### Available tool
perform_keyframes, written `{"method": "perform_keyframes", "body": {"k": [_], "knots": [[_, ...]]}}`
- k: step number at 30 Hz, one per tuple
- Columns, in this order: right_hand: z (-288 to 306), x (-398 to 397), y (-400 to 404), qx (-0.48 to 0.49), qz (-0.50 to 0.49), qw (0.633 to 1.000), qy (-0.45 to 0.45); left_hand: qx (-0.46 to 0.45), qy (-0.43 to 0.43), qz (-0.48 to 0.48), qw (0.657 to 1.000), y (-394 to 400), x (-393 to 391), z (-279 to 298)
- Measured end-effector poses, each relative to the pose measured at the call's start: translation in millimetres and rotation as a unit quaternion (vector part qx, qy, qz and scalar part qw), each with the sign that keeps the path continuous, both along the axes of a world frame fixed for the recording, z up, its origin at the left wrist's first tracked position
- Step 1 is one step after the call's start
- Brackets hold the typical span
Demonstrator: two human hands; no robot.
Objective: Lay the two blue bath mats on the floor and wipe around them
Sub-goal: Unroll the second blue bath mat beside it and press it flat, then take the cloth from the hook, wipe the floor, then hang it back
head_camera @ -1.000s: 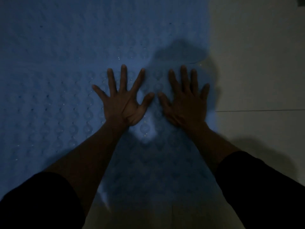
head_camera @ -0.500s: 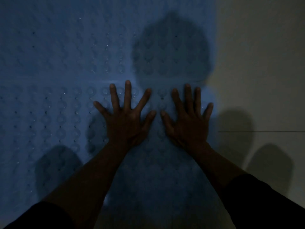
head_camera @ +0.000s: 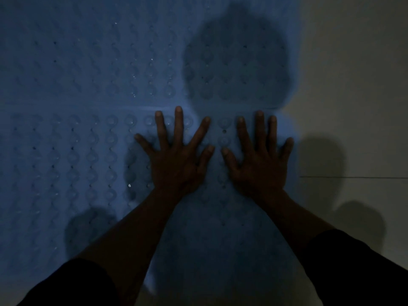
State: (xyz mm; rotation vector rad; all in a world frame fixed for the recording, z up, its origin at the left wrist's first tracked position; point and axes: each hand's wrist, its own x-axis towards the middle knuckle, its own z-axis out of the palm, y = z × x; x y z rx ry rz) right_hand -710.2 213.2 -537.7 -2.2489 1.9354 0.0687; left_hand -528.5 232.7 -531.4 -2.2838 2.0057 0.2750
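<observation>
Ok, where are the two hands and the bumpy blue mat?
left hand (head_camera: 176,166), head view, back of the hand.
right hand (head_camera: 258,168), head view, back of the hand.
bumpy blue rubber bath mat (head_camera: 72,164), head view, bare studded surface.

Dim light over the pale tiled floor (head_camera: 353,85), one grout line running off to the right, and flat on it lie two studded blue bath mats, the near mat (head_camera: 66,162) and the far mat (head_camera: 88,51), meeting edge to edge along a seam.
</observation>
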Motion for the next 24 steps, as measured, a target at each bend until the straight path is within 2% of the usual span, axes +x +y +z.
{"method": "perform_keyframes", "body": {"k": [6, 11, 14, 17, 21, 24], "knots": [[1, 0, 0, 0.027, 0.004, 1.000, -0.016, 0.019, 0.019, 0.003, 1.000, 1, 1, -1], [47, 5, 0, 0.194, -0.027, 0.980, -0.041, 0.172, 0.078, 0.060, 0.980, 3, -8, 48], [100, 7, 28, 0.233, -0.076, 0.963, -0.111, 0.156, 0.175, 0.105, 0.967, 35, -19, 106], [164, 3, 66, 0.244, -0.069, 0.960, -0.117, 0.147, 0.152, 0.062, 0.975, 73, -20, 170], [265, 0, 97, 0.252, -0.076, 0.956, -0.127, 0.141, 0.161, 0.086, 0.973, 101, -18, 277], [355, 0, 109, 0.222, -0.064, 0.963, -0.139, 0.132, 0.172, 0.086, 0.972, 113, -16, 372]]}}
